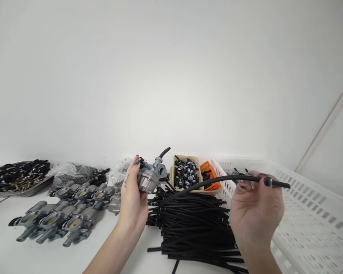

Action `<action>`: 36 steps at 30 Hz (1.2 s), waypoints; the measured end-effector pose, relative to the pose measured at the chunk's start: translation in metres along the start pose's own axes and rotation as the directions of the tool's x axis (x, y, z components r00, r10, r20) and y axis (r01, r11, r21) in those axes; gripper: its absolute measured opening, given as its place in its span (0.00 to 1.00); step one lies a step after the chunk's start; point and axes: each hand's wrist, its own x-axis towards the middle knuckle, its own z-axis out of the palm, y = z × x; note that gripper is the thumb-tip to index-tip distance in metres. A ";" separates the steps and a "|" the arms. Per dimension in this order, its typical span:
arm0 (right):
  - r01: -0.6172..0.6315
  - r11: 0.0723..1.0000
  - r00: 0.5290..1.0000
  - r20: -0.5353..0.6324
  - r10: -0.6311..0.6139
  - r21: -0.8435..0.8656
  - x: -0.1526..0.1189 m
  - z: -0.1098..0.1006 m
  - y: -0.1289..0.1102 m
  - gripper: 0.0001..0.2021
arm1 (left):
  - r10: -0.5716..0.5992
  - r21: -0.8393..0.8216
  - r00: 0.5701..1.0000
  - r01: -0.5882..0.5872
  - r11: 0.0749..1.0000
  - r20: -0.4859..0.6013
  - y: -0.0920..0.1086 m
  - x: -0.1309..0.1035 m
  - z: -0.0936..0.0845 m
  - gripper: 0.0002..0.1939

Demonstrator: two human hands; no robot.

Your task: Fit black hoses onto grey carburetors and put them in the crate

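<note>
My left hand (135, 192) is closed around a grey metal carburetor (148, 179), raised above the table. A short black rubber piece (165, 152) sticks up from its top. Between the thumb and fingers of my right hand (257, 207) a long black rubber hose (217, 179) is pinched near its right end. The hose arcs leftward over a large pile of similar black hoses (197, 228). Its far end passes in front of that pile, below the carburetor, and I cannot make out whether it touches anything there.
Several carburetors (53, 219) stand in rows at left. Behind them are a metal tray (42, 182) of small parts and clear plastic bags (74, 173). A cream bin (200, 163) of black-and-silver parts, an orange basket (213, 171) and a large white crate (308, 194) line the right.
</note>
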 end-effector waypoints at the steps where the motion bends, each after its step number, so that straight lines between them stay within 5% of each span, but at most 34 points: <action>1: -0.001 1.000 1.000 -0.005 0.001 0.003 0.001 0.000 0.000 0.14 | -0.004 0.002 1.000 0.004 1.000 0.000 -0.001 0.000 0.001 0.17; 16: -0.021 1.000 1.000 0.000 0.021 0.007 -0.003 0.001 0.000 0.11 | -0.026 0.037 0.999 0.025 0.999 0.035 -0.005 -0.003 0.001 0.20; 27: -0.058 0.996 0.972 0.225 0.070 -0.063 -0.012 -0.003 0.008 0.02 | -0.072 0.036 0.997 0.073 0.997 -0.024 0.002 -0.005 0.009 0.13; 36: 0.009 0.999 0.988 0.152 -0.002 -0.051 -0.009 -0.007 0.000 0.02 | -0.045 0.017 0.999 0.046 0.999 -0.022 -0.003 0.000 0.005 0.14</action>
